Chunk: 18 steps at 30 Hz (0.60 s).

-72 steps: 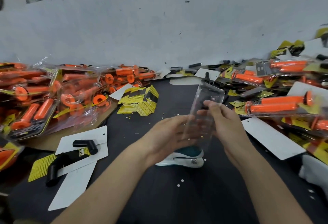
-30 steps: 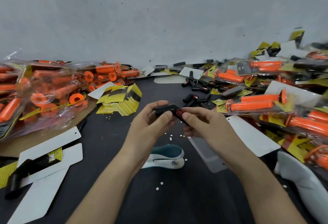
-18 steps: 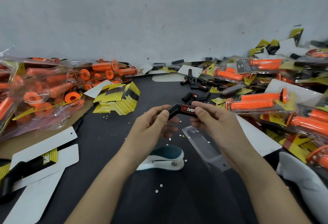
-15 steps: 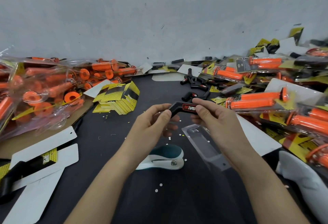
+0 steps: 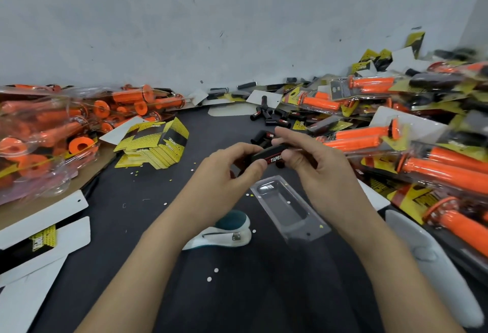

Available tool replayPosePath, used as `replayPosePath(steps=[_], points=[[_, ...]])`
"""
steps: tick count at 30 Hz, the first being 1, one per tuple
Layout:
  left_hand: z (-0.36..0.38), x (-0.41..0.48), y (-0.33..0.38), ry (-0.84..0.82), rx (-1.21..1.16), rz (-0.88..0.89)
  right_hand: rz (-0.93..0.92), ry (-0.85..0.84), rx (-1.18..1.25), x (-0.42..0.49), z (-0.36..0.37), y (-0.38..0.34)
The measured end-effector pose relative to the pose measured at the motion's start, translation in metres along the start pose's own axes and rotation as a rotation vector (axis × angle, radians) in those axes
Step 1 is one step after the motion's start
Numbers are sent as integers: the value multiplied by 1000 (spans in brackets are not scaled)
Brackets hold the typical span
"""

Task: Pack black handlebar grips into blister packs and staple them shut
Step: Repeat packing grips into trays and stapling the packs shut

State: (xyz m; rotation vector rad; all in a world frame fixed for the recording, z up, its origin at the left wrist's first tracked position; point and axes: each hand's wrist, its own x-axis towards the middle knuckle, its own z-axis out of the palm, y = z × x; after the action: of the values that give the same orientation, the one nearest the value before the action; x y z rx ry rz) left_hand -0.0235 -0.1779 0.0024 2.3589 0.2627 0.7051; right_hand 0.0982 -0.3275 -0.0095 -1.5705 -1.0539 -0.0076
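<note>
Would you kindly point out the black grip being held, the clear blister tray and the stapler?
black grip [image 5: 265, 155]: head view, on its black body beside the red label.
clear blister tray [image 5: 284, 207]: head view, on the bare floor of its cavity.
stapler [image 5: 233, 221]: head view, on its teal top.

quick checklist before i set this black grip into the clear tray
1. Black rubber grip pinched by left hand and right hand: ok.
2. Clear plastic blister tray lies flat on the dark table, no grip in it: ok.
3. Pale speck inside the tray or under it: cannot tell.
4. White and teal stapler beside the tray: ok.
5. Stapler loaded: cannot tell.
6. Stack of yellow and black printed cards on the table: ok.
</note>
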Motion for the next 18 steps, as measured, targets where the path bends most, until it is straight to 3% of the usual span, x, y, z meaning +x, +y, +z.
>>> replayPosePath(steps=[5,9,13,18], points=[[8,14,-4,-193,231,7,315,-14,-187,-10,-18,24],[15,32,-5,-431,486,104,519,-232,-320,-16,-21,33],[21,47,-1,-591,610,162,568,-399,-380,-15,-15,32],[32,60,2,-705,659,184,593,-396,-369,-13,-13,34]])
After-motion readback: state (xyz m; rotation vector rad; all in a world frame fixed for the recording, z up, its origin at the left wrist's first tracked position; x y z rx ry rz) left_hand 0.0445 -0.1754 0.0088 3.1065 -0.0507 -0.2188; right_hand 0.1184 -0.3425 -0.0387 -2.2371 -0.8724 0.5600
